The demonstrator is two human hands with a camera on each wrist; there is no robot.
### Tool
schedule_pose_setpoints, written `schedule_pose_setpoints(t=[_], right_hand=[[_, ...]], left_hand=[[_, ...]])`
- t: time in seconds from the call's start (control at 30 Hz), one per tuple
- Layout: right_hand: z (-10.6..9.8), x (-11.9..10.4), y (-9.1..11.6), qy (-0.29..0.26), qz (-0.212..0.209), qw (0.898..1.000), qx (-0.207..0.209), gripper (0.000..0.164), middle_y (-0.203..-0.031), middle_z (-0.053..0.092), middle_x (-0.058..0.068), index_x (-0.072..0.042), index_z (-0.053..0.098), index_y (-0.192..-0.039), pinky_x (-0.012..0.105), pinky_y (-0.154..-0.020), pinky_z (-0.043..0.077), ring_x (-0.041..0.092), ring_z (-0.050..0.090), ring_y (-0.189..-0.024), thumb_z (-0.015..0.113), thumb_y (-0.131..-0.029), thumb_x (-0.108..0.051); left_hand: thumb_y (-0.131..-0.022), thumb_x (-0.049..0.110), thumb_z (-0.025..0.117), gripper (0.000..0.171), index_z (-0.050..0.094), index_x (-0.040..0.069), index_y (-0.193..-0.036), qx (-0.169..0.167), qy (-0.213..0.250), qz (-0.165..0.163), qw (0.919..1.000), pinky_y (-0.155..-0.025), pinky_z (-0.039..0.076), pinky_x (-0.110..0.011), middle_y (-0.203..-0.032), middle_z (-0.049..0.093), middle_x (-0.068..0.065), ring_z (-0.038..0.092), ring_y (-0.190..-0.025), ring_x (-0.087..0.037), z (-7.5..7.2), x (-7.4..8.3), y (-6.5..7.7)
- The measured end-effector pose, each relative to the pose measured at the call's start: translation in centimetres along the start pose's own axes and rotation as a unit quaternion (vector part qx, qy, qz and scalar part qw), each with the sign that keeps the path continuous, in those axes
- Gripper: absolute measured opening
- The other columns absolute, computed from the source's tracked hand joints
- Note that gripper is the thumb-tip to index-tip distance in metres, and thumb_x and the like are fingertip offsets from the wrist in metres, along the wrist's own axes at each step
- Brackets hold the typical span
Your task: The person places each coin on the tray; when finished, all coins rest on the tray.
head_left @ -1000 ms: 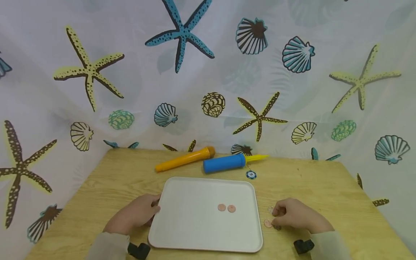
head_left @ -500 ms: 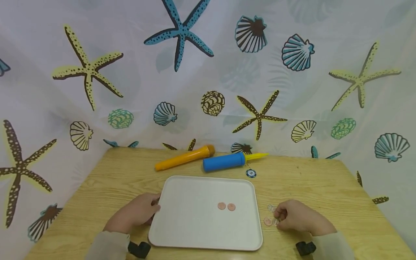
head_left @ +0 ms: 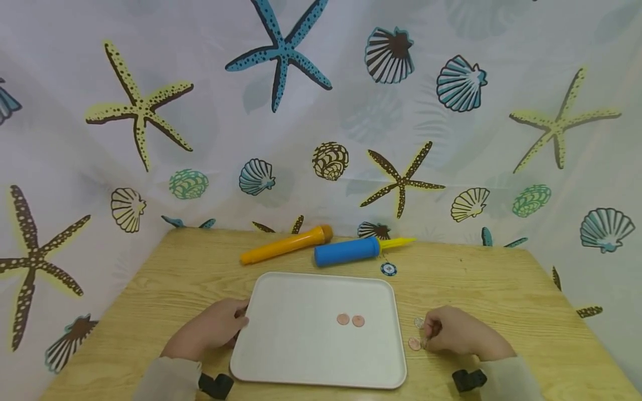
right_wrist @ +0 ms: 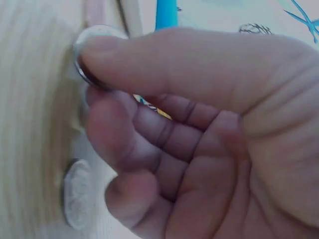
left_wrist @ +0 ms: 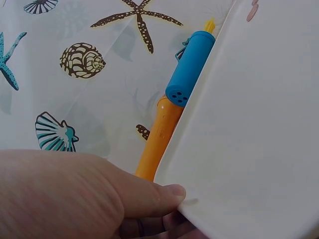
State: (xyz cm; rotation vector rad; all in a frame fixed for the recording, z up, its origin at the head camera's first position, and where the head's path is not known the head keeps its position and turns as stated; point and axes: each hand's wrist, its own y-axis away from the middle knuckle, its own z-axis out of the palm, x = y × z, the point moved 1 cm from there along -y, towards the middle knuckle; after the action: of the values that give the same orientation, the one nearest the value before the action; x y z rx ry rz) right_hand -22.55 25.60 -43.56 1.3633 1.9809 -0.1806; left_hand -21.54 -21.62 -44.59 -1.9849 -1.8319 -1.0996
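My left hand [head_left: 220, 326] grips the left rim of a white tray [head_left: 291, 356], thumb on top and fingers underneath, as the left wrist view shows. Two copper-coloured coins lie side by side on the tray, a left one [head_left: 343, 319] and a right one [head_left: 358, 321]. To the right of the tray, my right hand [head_left: 453, 331] pinches a silver coin [right_wrist: 99, 31] under the thumb, tilted on its edge. A second silver coin [head_left: 419, 322] and a copper-coloured coin [head_left: 414, 343] lie on the wooden table close to those fingers.
Behind the tray lie an orange toy microphone-shaped stick [head_left: 283, 246] and a blue hand pump [head_left: 346, 252] with a yellow nozzle. A poker chip [head_left: 388, 269] sits near the tray's back right corner. A seashell-patterned curtain [head_left: 321, 122] encloses the table [head_left: 496, 289].
My right fingers drew back a little from the coins, then came down on the nearer silver coin, which is now pinched. The left hand and tray stay put.
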Motion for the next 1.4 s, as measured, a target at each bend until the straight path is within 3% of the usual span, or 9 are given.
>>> schedule_pose_setpoints(t=[0.23,0.43,0.57,0.77,0.93,1.13,1.4], right_hand=[[-0.2,-0.7,-1.0,-0.103,-0.025,0.994,-0.008,0.018,-0.082,0.069,0.005,-0.003,0.073,-0.102,0.028,-0.068,0.05,0.02,0.062,-0.076,0.075,-0.091,-0.017],[1.2,-2.8,-2.6,-0.145,-0.026,0.989,-0.001,0.012,-0.071,0.068,0.006,-0.003,0.074,-0.094,0.03,-0.057,0.052,0.016,0.061,-0.06,0.074,-0.091,-0.015],[1.9,-3.8,-3.9,-0.119,-0.008,0.993,0.022,0.01,-0.067,0.066,0.004,-0.007,0.076,-0.092,0.027,-0.052,0.046,0.013,0.056,-0.054,0.075,-0.09,-0.017],[2.4,-5.1,-5.3,-0.062,0.022,0.996,0.053,0.006,-0.066,0.064,0.002,-0.012,0.076,-0.086,0.028,-0.055,0.047,0.014,0.058,-0.058,0.078,-0.088,-0.017],[3.0,-6.2,-6.0,-0.026,0.028,0.998,0.054,0.008,-0.065,0.063,0.001,-0.012,0.076,-0.08,0.028,-0.057,0.044,0.014,0.055,-0.06,0.078,-0.087,-0.014],[3.6,-6.9,-6.4,0.023,0.04,0.997,0.058,0.01,-0.068,0.064,-0.002,-0.013,0.075,-0.077,0.029,-0.062,0.047,0.014,0.056,-0.065,0.08,-0.086,-0.014],[3.5,-7.4,-6.2,0.034,0.045,0.997,0.057,0.012,-0.066,0.063,0.0,-0.012,0.073,-0.076,0.029,-0.059,0.046,0.014,0.055,-0.06,0.078,-0.087,-0.013]], left_hand=[[-0.103,0.006,0.051,0.048,0.044,-0.004,-0.149,0.0,0.002,0.005,1.0,-0.063,0.05,-0.033,-0.092,0.061,-0.005,0.059,-0.069,-0.018,0.0,-0.3,-0.1],[-0.103,0.006,0.052,0.049,0.043,-0.002,-0.15,-0.003,0.004,0.008,1.0,-0.067,0.052,-0.032,-0.1,0.063,-0.005,0.06,-0.073,-0.016,0.0,-0.2,-0.1],[-0.103,0.006,0.052,0.049,0.043,-0.003,-0.15,-0.004,0.0,0.01,0.9999,-0.067,0.052,-0.032,-0.101,0.063,-0.005,0.06,-0.074,-0.016,0.0,-0.1,0.0],[-0.103,0.007,0.053,0.049,0.043,-0.002,-0.15,-0.003,-0.006,0.013,0.9999,-0.067,0.051,-0.032,-0.101,0.063,-0.006,0.06,-0.074,-0.016,-0.1,-0.1,0.1],[-0.102,0.007,0.054,0.048,0.045,-0.003,-0.149,0.003,-0.018,0.016,0.9997,-0.064,0.05,-0.032,-0.095,0.061,-0.005,0.059,-0.071,-0.016,0.0,-0.2,0.1],[-0.102,0.005,0.052,0.049,0.044,-0.004,-0.149,0.0,-0.005,0.019,0.9998,-0.065,0.052,-0.032,-0.1,0.063,-0.007,0.061,-0.07,-0.016,0.0,-0.2,0.2],[-0.102,0.006,0.053,0.048,0.044,-0.005,-0.149,0.005,-0.005,0.019,0.9998,-0.063,0.051,-0.032,-0.097,0.062,-0.006,0.06,-0.069,-0.016,0.0,-0.3,0.2]])
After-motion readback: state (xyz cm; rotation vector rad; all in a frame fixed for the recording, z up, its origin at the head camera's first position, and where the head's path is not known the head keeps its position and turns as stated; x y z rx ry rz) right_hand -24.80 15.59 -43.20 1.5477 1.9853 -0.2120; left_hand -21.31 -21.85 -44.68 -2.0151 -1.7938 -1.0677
